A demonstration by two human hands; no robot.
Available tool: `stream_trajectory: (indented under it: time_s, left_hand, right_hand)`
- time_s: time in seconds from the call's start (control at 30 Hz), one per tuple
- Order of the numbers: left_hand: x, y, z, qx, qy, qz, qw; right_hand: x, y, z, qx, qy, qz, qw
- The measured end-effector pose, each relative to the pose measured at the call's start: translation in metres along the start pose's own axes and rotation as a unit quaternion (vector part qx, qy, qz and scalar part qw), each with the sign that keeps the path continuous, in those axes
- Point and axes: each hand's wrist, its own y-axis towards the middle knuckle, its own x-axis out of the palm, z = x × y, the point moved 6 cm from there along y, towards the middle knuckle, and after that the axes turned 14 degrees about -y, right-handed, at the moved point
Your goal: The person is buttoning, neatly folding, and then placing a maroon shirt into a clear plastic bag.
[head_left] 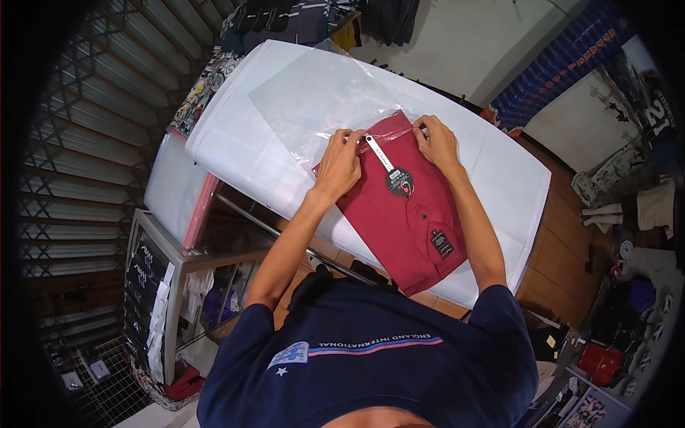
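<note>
A folded red shirt point(385, 224) with small buttons and a neck label lies on the white-covered table. Its far end is inside the mouth of a clear plastic bag point(321, 96), which spreads flat beyond it. A black round hang tag point(401, 182) on a white strip point(379, 153) rests on the shirt's front. My left hand point(341, 163) pinches the bag's edge and the shirt at the left of the strip. At the shirt's far right corner, my right hand point(436, 142) grips the bag's rim between thumb and fingers.
The white table point(497, 160) extends beyond the shirt on both sides. A glass display case point(214, 257) stands at the left, near my left elbow. Folded and hanging clothes point(299, 21) are past the table's far edge. Tiled floor point(556, 235) shows at the right.
</note>
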Motion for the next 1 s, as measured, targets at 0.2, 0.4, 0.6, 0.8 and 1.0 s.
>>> stream_trajectory:
  time_s: [0.2,0.4,0.6,0.8,1.0]
  left_hand:
    - [0.009,0.015,-0.006,0.046,-0.001,-0.070,0.996]
    - [0.010,0.013,0.007,0.041,0.023,-0.083,0.995]
    - [-0.007,0.003,0.016,0.019,-0.033,0.046,0.998]
    - [-0.040,-0.055,0.005,-0.056,0.038,0.072,0.995]
    - [-0.052,-0.086,-0.007,-0.065,0.014,0.107,0.992]
  right_hand:
    - [0.003,0.001,0.001,-0.004,0.006,0.001,1.000]
    - [0.005,0.001,0.003,-0.008,-0.001,0.011,1.000]
    - [0.002,-0.002,0.004,-0.012,0.020,0.024,0.999]
    - [0.004,-0.007,0.010,-0.031,0.013,0.042,0.999]
    - [0.001,0.000,0.005,-0.026,0.035,0.024,0.999]
